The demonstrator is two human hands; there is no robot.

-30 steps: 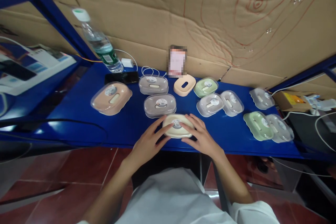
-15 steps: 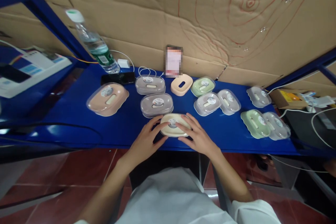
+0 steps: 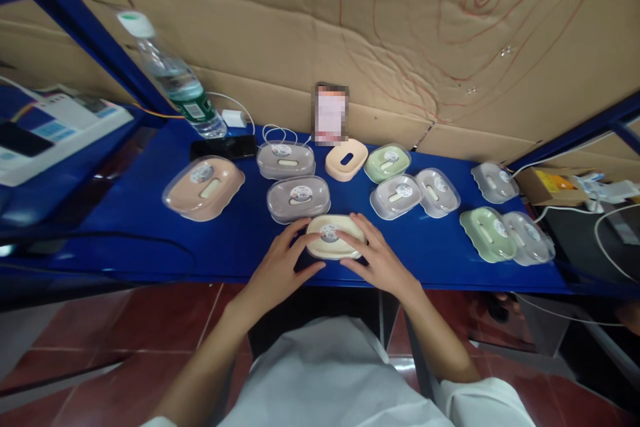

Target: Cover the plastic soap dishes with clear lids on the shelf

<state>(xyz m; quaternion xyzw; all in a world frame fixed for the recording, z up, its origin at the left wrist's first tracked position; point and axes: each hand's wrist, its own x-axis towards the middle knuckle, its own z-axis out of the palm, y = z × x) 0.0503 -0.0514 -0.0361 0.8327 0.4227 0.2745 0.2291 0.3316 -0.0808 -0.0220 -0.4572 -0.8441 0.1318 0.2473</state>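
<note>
A cream soap box (image 3: 320, 248) with a clear lid and a round label lies on the near part of the blue table. From its left side my left hand (image 3: 284, 259) grips it, index finger on the label, thumb low at the front edge. My right hand (image 3: 381, 257) grips the opposite end, its index finger also reaching the label. Just behind stand two grey soap boxes (image 3: 299, 209) (image 3: 273, 163) with clear lids. Beyond them, a peach oval piece with a slot (image 3: 333, 163) sits without a lid.
Leftward are a pink soap box (image 3: 225, 197), a dark phone (image 3: 225, 148) and a water bottle (image 3: 187, 90). Several green and grey soap boxes (image 3: 393, 203) spread rightward. A pixelated phone (image 3: 331, 113) leans on the cardboard wall (image 3: 270, 47). An open carton (image 3: 550, 190) and cables lie far right.
Both hands stay on the cream soap box, which barely moves. My thumbs have shifted slightly along its front, and the right-hand fingers sit a little further right. The view has tilted slightly.
</note>
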